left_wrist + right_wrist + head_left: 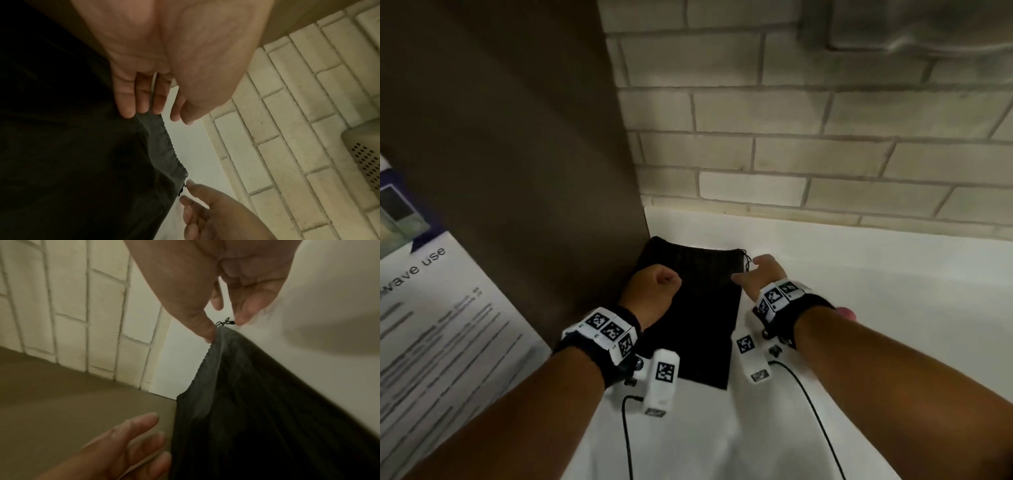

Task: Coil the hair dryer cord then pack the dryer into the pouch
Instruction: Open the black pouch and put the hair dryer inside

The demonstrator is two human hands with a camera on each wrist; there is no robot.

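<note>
A black drawstring pouch [698,308] lies flat on the white counter [876,291], its mouth toward the brick wall. My left hand [657,284] hovers over the pouch's left top. In the left wrist view its straight fingertips [141,110] touch the rim of the pouch [82,162], the thumb held apart. My right hand [756,270] is at the right top corner. There its thumb [207,335] touches the rim of the pouch [267,418] and a fingertip sits by the drawstring knot [224,322], without pinching. No hair dryer or cord shows.
A brown panel [517,154] closes the left side and a pale brick wall [791,154] the back. A printed notice [431,325] hangs on the left. A vented beige appliance [366,154] sits by the wall. Thin black wrist-camera cables [808,394] trail toward me.
</note>
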